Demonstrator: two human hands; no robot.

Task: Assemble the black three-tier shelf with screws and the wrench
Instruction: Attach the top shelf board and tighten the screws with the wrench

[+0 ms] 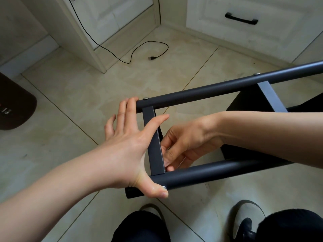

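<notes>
A: Shelf frame (218, 91) lies on its side on the floor. Left hand (127, 149) spread flat across the end crossbar (153, 142), thumb on the near tube's screw (164, 187).

B: Right hand (183, 147)?

A: Just right of the crossbar, fingers curled, maybe pinching something thin; can't tell. Risk: unbraced frame shifts, hole misaligns, screw cross-threads.

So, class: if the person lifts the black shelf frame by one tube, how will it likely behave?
The shelf frame looks stiff: metal tubes joined by a flat crossbar with a screw. Probably awkward rather than heavy, being long and open. The round tubes might roll or slip under the left hand.
</notes>
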